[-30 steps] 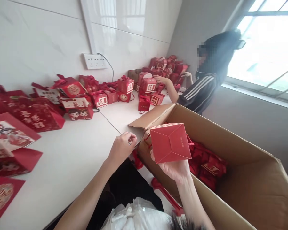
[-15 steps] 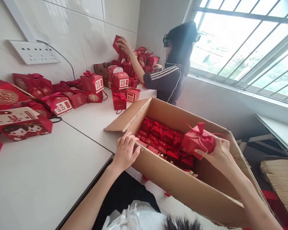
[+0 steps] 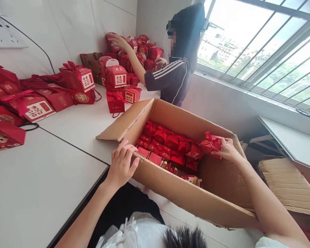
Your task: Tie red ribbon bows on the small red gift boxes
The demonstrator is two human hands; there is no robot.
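My right hand [image 3: 228, 150] is closed around a small red gift box [image 3: 211, 143] with a ribbon bow. It holds this box inside the large cardboard box [image 3: 186, 187], near the far right wall and beside the packed rows. Red gift boxes [image 3: 167, 139] with ribbons fill the left part of the carton in rows; some near the front wall are partly hidden. My left hand [image 3: 122, 163] grips the carton's near left corner, fingers over the rim and thumb apart from them.
A white table [image 3: 41, 172] lies to the left, with many red gift boxes [image 3: 64, 98] along the wall. Across from me, a co-worker [image 3: 170, 75] reaches over a pile of red boxes [image 3: 142, 53]. Folded cardboard [image 3: 286, 182] is at the right, below a barred window [image 3: 250, 48].
My right hand has moved the red gift box deeper into the carton, towards its far wall. The view has shifted. The co-worker's raised hand no longer holds the red piece.
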